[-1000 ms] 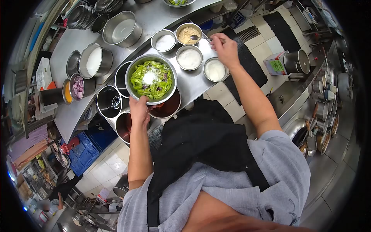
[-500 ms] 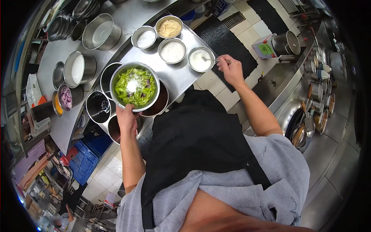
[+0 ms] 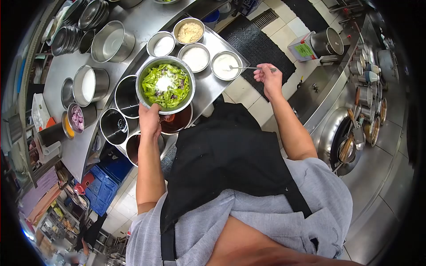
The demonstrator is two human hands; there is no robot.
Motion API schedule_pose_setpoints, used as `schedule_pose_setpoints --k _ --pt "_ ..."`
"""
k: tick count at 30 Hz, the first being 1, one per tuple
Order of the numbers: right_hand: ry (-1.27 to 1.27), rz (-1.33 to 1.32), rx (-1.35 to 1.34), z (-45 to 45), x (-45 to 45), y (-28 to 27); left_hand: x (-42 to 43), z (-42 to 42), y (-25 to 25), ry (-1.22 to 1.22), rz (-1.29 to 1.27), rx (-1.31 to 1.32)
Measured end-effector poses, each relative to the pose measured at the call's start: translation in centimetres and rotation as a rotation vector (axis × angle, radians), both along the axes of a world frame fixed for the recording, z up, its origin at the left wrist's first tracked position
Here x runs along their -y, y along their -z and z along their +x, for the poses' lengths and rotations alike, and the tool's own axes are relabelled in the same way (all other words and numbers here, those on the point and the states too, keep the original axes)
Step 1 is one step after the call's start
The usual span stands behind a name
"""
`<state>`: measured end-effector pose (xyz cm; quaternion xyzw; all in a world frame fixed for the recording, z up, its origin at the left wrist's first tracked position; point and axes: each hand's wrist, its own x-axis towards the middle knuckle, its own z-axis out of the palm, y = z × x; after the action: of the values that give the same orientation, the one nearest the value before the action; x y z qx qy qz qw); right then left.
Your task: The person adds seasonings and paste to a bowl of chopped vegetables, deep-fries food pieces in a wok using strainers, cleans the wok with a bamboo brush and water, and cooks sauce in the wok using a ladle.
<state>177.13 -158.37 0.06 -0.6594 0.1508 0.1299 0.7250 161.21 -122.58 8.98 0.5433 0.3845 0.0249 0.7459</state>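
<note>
My left hand [image 3: 150, 120] grips the near rim of a steel bowl [image 3: 191, 94], which holds sliced green vegetables [image 3: 164, 86] with white powder heaped in the middle. My right hand [image 3: 269, 76] pinches the handle of a metal spoon [image 3: 253, 68]. The spoon's tip rests in the white contents of the rightmost small container [image 3: 225, 66]. Beside it are another container of white powder [image 3: 194, 58], one of pale tan grains [image 3: 190, 32] and one more with white contents [image 3: 160, 44].
Dark-filled containers [image 3: 114, 126] and a red-brown sauce pot [image 3: 177, 120] sit below the bowl. Left, a steel counter [image 3: 57, 104] bears pots, chopped purple onion [image 3: 77, 119] and stacked bowls. A wok [image 3: 330, 142] with utensils is at right. Another person [image 3: 84, 248] is partly visible lower left.
My right hand has moved the spoon from the tan container to the rightmost white one. The bowl, still in my left hand, has moved a little towards the small containers since the middle frame.
</note>
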Motion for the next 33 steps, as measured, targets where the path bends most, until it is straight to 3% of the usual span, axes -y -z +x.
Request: schedule_pose_setpoints --k 10,16,19,20,25,33 --pt "-0.027 0.059 0.096 -0.4 0.9 -4.4 -0.4 1.6 3.0 0.080 0.047 0.028" --pt "-0.170 0.184 0.190 -0.8 -3.8 -10.8 0.3 2.7 3.5 0.107 0.010 0.085" --pt "-0.195 0.127 0.220 -0.9 -6.8 -11.9 0.8 3.0 3.8 0.125 -0.003 0.047" --pt "-0.188 -0.072 0.346 -0.6 -6.7 -11.2 1.0 3.1 3.7 0.135 -0.019 0.010" --pt "-0.075 -0.204 0.339 1.1 -3.7 -9.1 0.4 2.3 4.4 0.125 -0.022 -0.006" --pt "-0.177 -0.415 0.211 0.1 -1.6 -3.3 -1.0 0.6 3.4 0.084 0.037 -0.031"
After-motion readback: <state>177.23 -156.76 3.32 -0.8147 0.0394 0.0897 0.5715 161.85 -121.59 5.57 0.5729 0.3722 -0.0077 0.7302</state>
